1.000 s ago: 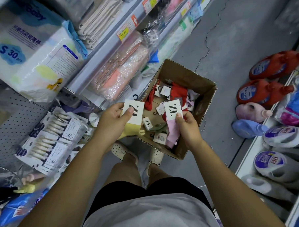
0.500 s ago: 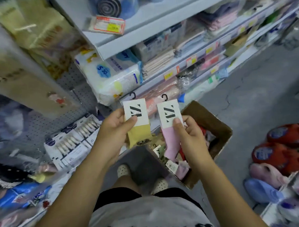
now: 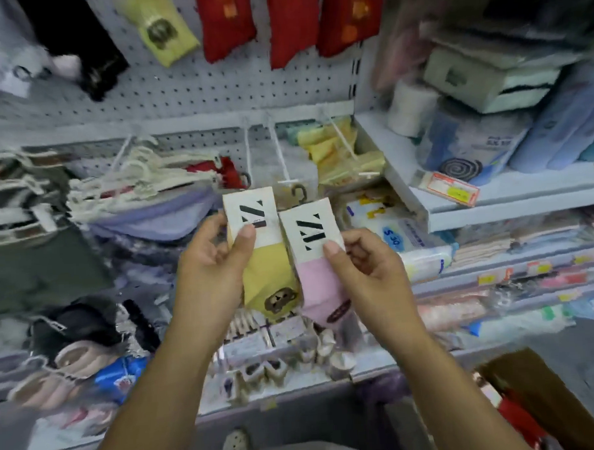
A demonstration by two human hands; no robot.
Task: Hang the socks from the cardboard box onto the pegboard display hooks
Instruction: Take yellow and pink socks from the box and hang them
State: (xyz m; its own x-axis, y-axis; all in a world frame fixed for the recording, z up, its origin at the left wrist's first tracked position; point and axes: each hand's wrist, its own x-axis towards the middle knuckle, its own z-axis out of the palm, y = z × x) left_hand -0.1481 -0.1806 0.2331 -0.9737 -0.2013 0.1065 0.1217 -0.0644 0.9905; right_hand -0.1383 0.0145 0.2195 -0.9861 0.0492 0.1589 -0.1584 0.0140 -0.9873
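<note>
The left hand pinches a yellow sock by its white "Z" card, with a bear patch below the grip. Touching it on the right, the right hand pinches a pink sock by its card. Bare hooks jut from the pegboard just above both grips. The box, well below the right hand, holds something red.

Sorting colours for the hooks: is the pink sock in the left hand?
No, the left hand grips the yellow sock; the right hand grips the pink sock.
</note>
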